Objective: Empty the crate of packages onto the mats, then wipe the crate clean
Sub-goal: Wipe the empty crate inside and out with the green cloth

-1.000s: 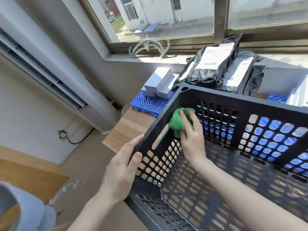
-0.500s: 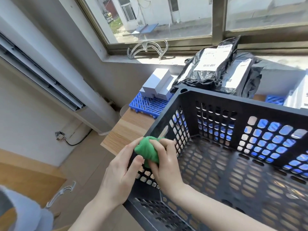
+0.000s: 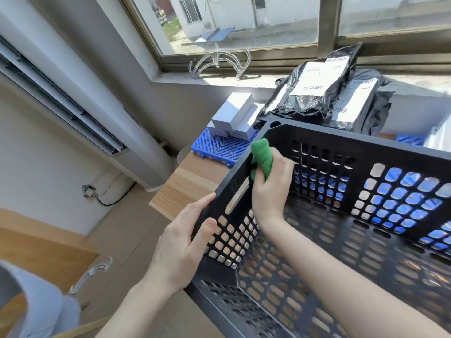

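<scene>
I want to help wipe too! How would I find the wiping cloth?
Find the big black crate on the wooden table. At its left wall, near the far corner, the right hand grips a scrunched cloth. It is the only bright green thing by the crate.

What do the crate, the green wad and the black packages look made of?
The crate: rigid moulded plastic, matte dark grey, going by its uniform perforated walls. The green wad: soft cloth, bunched and creased; fibre unclear. The black packages: thin glossy plastic film, wrinkled and shiny, with white labels, probably paper.
</scene>
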